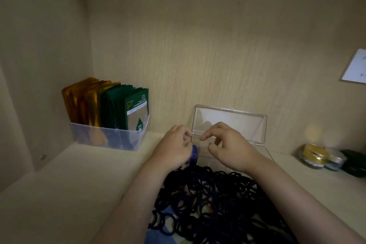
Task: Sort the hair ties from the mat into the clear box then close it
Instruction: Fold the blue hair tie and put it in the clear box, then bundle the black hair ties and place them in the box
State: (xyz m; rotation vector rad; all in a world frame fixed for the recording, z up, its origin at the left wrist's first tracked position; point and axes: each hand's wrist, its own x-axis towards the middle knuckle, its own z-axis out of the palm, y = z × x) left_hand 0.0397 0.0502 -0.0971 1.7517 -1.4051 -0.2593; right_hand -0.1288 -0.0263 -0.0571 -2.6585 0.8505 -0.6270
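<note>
A big heap of black hair ties (213, 200) lies on a patterned mat (168, 216) at the front of the shelf. Just behind it stands the clear box (265, 154), its lid (229, 123) swung up against the back wall. My left hand (174, 148) hovers over the box's left end with fingers curled in. A small blue thing (195, 153) shows beside its thumb; whether the hand holds it is unclear in the dim light. My right hand (227, 148) hangs over the box's middle, fingers loosely bent, thumb and forefinger apart with nothing seen between them.
A clear tub (111, 136) of orange and green sachets stands at the back left. Small jars (316, 156) and a dark green case (354, 162) sit at the back right. A white card (355, 67) hangs on the wall. Bare shelf lies to the left of the mat.
</note>
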